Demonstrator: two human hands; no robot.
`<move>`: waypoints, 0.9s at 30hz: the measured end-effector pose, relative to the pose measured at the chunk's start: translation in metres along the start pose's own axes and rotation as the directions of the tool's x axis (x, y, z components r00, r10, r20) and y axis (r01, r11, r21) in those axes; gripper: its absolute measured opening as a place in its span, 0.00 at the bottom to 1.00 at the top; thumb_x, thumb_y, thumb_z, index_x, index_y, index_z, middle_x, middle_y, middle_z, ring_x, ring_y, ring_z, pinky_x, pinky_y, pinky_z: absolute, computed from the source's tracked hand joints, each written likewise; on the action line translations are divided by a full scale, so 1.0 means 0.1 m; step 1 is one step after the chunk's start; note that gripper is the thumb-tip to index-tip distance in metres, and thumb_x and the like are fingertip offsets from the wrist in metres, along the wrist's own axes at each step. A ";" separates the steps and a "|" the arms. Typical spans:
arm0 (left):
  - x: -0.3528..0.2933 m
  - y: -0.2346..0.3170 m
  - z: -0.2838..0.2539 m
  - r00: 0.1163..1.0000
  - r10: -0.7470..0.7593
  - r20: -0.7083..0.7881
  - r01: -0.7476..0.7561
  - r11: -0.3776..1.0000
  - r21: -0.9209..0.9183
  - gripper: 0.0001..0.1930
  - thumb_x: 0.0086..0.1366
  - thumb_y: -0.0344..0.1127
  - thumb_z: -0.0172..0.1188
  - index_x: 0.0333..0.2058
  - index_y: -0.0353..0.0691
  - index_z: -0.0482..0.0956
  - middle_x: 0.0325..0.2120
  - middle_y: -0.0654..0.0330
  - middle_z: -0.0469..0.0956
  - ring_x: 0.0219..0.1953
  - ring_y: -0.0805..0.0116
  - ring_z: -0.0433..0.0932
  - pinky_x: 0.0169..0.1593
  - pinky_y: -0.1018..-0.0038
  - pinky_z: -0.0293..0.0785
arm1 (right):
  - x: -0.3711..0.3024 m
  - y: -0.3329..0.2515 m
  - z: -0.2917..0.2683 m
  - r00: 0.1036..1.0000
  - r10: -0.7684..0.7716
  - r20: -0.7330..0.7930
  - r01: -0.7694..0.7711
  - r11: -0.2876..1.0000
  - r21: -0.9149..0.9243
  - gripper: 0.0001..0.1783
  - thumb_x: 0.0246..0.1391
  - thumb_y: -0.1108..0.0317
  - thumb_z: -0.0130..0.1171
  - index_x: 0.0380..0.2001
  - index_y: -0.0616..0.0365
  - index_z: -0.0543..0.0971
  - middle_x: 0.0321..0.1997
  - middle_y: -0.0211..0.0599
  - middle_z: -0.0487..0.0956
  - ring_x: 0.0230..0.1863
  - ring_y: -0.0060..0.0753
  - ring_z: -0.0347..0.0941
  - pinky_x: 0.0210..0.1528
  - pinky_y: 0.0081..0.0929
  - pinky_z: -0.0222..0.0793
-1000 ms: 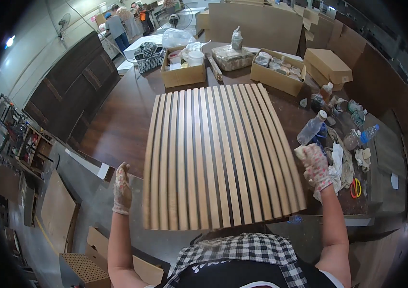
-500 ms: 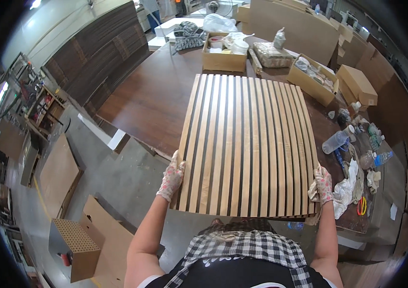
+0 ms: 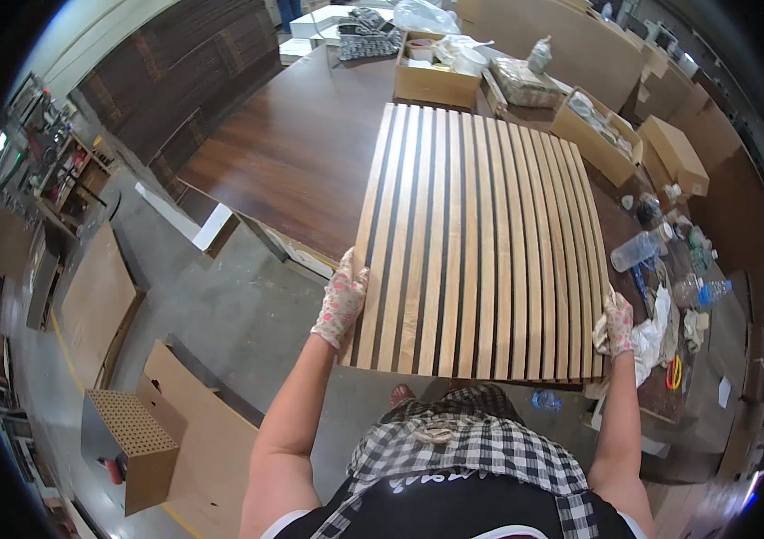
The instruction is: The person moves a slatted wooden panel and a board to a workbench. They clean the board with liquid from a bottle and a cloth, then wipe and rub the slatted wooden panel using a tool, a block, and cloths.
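- A slatted wooden panel (image 3: 481, 242), with pale wood strips set apart by dark grooves, is held above the near part of the dark wood-grain tabletop (image 3: 283, 166); its near end is extended past the table edge, over the floor (image 3: 256, 310). Whether its far end is supported by the table cannot be told.
- The panel's left edge is clamped by the left hand (image 3: 342, 304), gloved in a floral print, with the thumb laid on the top face; the underside of the grip is hidden.
- The right edge is gripped near its near corner by the right hand (image 3: 618, 325), gloved alike; a pale rag (image 3: 600, 334) is seen beside its fingers.
- Beyond the panel, an open cardboard box (image 3: 436, 87) filled with white containers, a wrapped parcel (image 3: 528, 83) and a second open carton (image 3: 570, 133) are placed.
- To the right, a clear plastic bottle (image 3: 635, 252) is laid on its side, near a crumpled white cloth (image 3: 652, 346).
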State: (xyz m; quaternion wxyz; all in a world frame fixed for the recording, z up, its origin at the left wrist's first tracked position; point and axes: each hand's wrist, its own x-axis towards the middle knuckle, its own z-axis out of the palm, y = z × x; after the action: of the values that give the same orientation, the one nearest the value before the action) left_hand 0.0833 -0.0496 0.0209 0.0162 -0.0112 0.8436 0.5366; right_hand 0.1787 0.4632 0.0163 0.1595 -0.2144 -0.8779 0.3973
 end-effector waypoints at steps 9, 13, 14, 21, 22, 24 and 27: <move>0.08 -0.11 0.01 0.995 0.104 0.003 -0.104 0.994 -0.041 0.21 0.63 0.33 0.47 0.54 0.37 0.62 0.42 0.49 0.74 0.45 0.62 0.73 0.48 0.69 0.68 | -0.02 -0.15 0.00 0.998 0.062 -0.010 -0.062 0.998 -0.007 0.13 0.51 0.61 0.53 0.29 0.62 0.75 0.24 0.40 0.74 0.26 0.31 0.69 0.29 0.30 0.63; 0.13 -0.27 -0.05 0.998 0.065 0.025 -0.063 0.996 -0.067 0.21 0.63 0.33 0.48 0.54 0.35 0.61 0.45 0.52 0.72 0.46 0.68 0.71 0.49 0.73 0.67 | -0.06 -0.09 0.05 0.999 0.005 -0.034 -0.005 1.000 0.001 0.13 0.52 0.63 0.53 0.31 0.64 0.74 0.26 0.42 0.75 0.27 0.33 0.71 0.31 0.29 0.64; 0.13 -0.27 -0.06 0.998 0.058 0.026 -0.056 0.996 -0.072 0.21 0.63 0.33 0.48 0.54 0.34 0.61 0.45 0.52 0.72 0.46 0.68 0.71 0.49 0.73 0.67 | -0.01 0.02 0.07 1.000 -0.020 -0.023 0.019 0.999 -0.049 0.12 0.53 0.64 0.52 0.31 0.63 0.74 0.26 0.40 0.75 0.27 0.28 0.70 0.31 0.27 0.64; 0.08 -0.04 -0.06 0.997 -0.013 -0.082 0.029 0.979 0.202 0.19 0.63 0.36 0.49 0.51 0.35 0.66 0.43 0.50 0.73 0.45 0.63 0.73 0.48 0.71 0.68 | -0.07 0.05 -0.04 0.993 -0.021 0.117 0.010 0.996 0.089 0.19 0.52 0.59 0.53 0.41 0.65 0.73 0.40 0.51 0.75 0.44 0.49 0.71 0.45 0.33 0.66; 0.06 0.07 0.00 0.991 -0.039 -0.131 0.080 0.943 0.324 0.18 0.62 0.37 0.49 0.50 0.35 0.67 0.42 0.49 0.74 0.44 0.61 0.74 0.48 0.70 0.68 | -0.07 0.12 -0.03 0.994 -0.027 0.105 0.018 0.996 0.083 0.20 0.53 0.59 0.52 0.43 0.65 0.73 0.42 0.51 0.75 0.46 0.49 0.70 0.47 0.33 0.65; 0.00 -0.02 -0.02 0.974 0.061 -0.219 0.035 0.913 0.406 0.16 0.62 0.36 0.49 0.48 0.35 0.69 0.40 0.48 0.75 0.43 0.57 0.75 0.46 0.68 0.69 | -0.07 0.07 -0.03 0.984 -0.109 0.142 0.103 0.994 0.045 0.21 0.55 0.59 0.49 0.46 0.63 0.70 0.48 0.52 0.71 0.50 0.48 0.67 0.52 0.35 0.62; 0.06 -0.13 -0.02 0.970 0.031 -0.239 0.068 0.916 0.395 0.15 0.64 0.34 0.46 0.47 0.34 0.69 0.39 0.52 0.76 0.39 0.63 0.75 0.43 0.71 0.70 | -0.07 0.16 0.05 0.971 -0.219 0.099 0.226 0.972 -0.064 0.21 0.56 0.59 0.46 0.48 0.63 0.69 0.47 0.54 0.71 0.49 0.51 0.67 0.51 0.38 0.62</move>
State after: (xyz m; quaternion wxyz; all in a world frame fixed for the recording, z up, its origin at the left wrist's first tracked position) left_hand 0.0779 -0.0566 0.0102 -0.0791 -0.0807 0.9309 0.3473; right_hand 0.1861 0.4658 0.0003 0.1545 -0.1020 -0.9171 0.3530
